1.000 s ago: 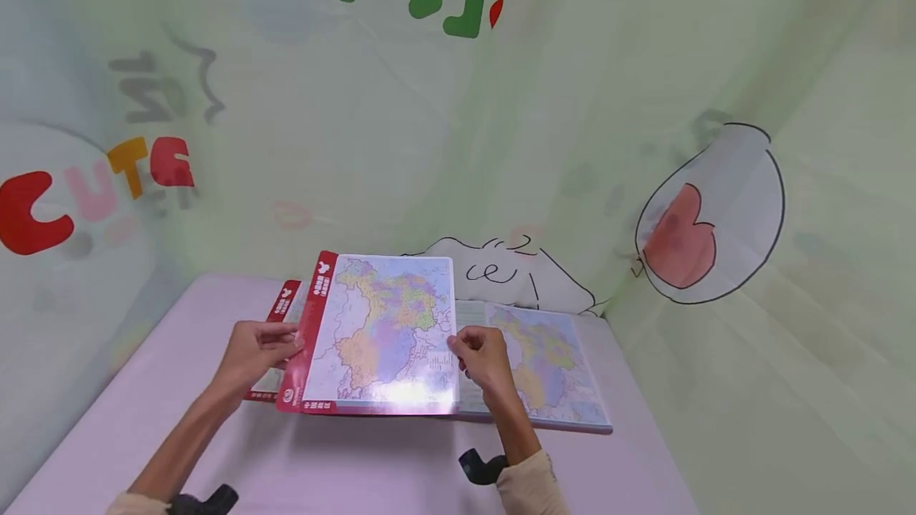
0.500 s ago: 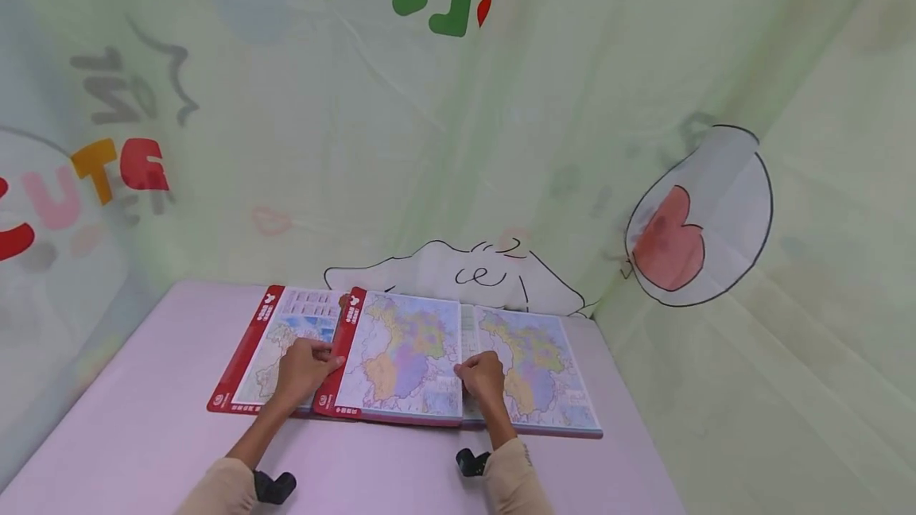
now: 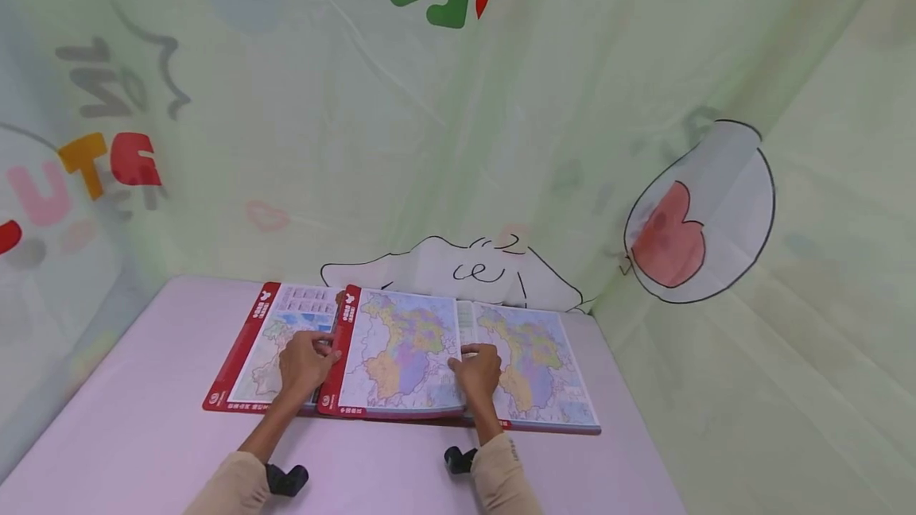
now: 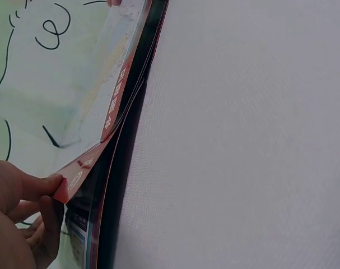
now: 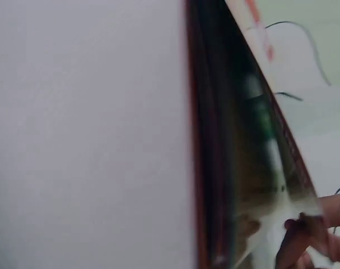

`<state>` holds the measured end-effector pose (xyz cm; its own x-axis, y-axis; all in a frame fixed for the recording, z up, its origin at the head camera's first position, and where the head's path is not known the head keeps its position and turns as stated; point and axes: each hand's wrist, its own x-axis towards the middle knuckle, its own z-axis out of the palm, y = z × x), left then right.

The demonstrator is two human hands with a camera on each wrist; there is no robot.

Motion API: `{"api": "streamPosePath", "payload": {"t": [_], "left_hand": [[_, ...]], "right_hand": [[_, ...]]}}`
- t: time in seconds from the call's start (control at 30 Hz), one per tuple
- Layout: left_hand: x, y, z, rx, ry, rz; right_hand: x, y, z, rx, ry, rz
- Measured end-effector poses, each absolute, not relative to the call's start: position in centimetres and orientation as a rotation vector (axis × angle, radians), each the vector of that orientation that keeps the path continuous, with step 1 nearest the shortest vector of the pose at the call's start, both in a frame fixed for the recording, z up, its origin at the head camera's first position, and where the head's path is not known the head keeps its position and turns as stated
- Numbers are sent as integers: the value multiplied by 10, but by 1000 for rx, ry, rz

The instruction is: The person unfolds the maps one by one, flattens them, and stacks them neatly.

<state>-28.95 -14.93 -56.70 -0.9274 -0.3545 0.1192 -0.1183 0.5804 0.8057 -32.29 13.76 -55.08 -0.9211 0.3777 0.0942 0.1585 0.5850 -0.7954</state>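
A glossy map sheet (image 3: 408,348) with a red left border lies across the middle, overlapping two other maps. My left hand (image 3: 304,364) pinches its red edge; in the left wrist view that hand's thumb (image 4: 38,186) presses on the red corner, which bends up from the layers below. At the opposite edge, my right hand (image 3: 478,376) pinches the sheet. The right wrist view shows the fingers of the right hand (image 5: 333,224) at the raised sheet's glossy underside. Parts of both lower maps are covered.
To the left lies a red-bordered map (image 3: 232,364); to the right is another map with visible thickness (image 3: 547,372). They rest on a pale pink table (image 3: 372,471). A printed curtain (image 3: 358,125) hangs behind and beside the table.
The map sheet has come down from a raised, tilted position onto the other maps, both hands still holding it. Over the last half second it has barely shifted.
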Motion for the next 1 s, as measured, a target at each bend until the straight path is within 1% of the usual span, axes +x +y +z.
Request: {"api": "streamPosePath", "payload": {"t": [0.3,0.57,0.77,1.0], "left_hand": [[-289,-150,-571,380,-2552,-1283],[-291,-151,-567,285,-2560,-1158],[-291,-165,-568,293,-2564,-1135],[-285,-190,-563,360,-2556,-1087]], "right_hand": [[-322,141,-554,-469,-2506,1278],[-333,156,-549,-453,-2477,1221],[-333,173,-538,-495,-2473,1249],[-330,199,-527,-580,-2461,1237]]}}
